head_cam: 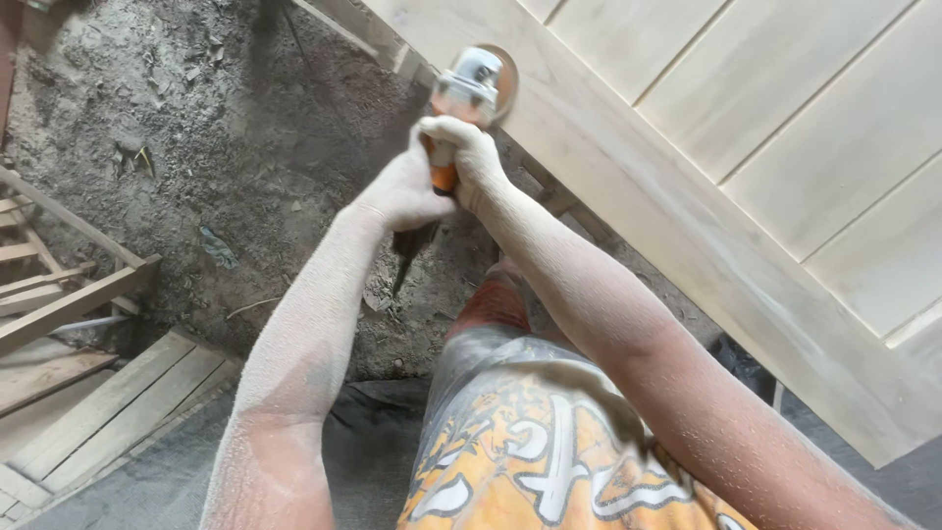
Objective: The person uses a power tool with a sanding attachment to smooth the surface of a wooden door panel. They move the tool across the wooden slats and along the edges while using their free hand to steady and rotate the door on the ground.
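Bare earth floor, grey and thick with sawdust and scattered chips, fills the background beneath you; no packages, labels or signs are visible anywhere on it. At your lower left lie rough timber frames and a stack of flat planks, pale brown and dust-coated. Running diagonally across the upper right is a pale wooden door panel, made of a wide outer rail with grooved boards set inside it; the surface looks smooth and light cream in colour. Your angle grinder sits at the panel's left edge, near the top of the view, with its round sanding disc against the outer rail. The tool has an orange body and a silver-grey metal head, both dusted white, and its dark cord hangs below your hands. Your left hand is wrapped around the rear of the orange body, fingers fully closed on it. Your right hand is closed around the body just behind the head, touching the left hand. Both forearms are coated in fine white dust. Your orange patterned shorts show at the bottom.
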